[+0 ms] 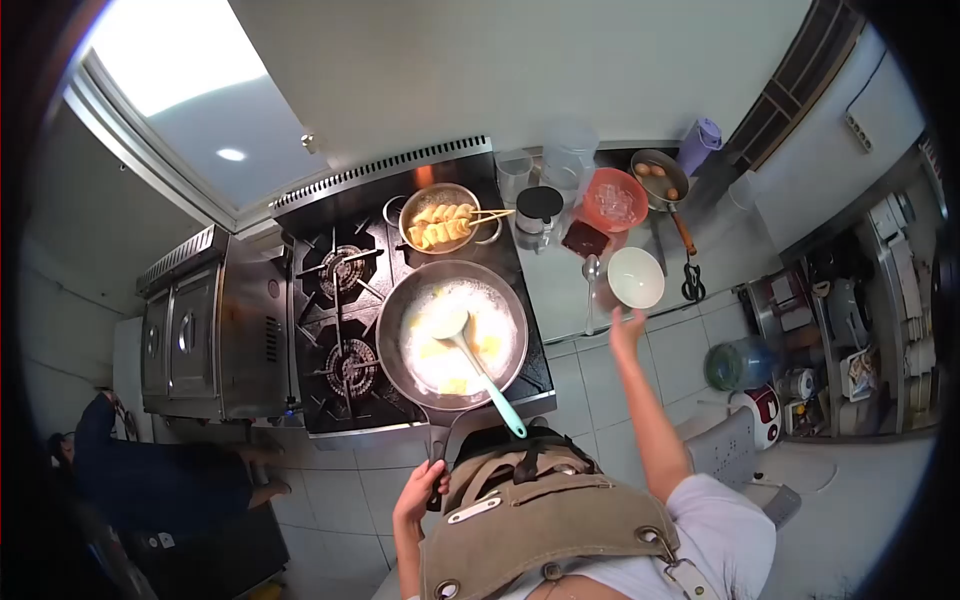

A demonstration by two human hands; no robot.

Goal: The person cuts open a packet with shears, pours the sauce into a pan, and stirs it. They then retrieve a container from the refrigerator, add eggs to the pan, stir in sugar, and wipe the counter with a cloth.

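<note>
My left hand [424,488] is wrapped round the black handle of a large frying pan [392,375] on the stove. White bubbly liquid with yellow patches covers the pan's bottom. A ladle [480,372] with a mint-green handle end rests in it, its handle leaning over the near rim. My right hand [628,334] reaches over the counter's front edge, fingers apart, with fingertips right at the near rim of a white bowl [636,278]. The bowl holds nothing visible. Left of it lies a large metal spoon [590,290].
A smaller pot [441,218] with skewered food stands behind the pan. Burners [345,368] lie to the left. On the counter are a red bowl [612,200], a lidded jug [540,208], a pan with eggs [656,178] and scissors [692,283]. A person [165,475] is at far left.
</note>
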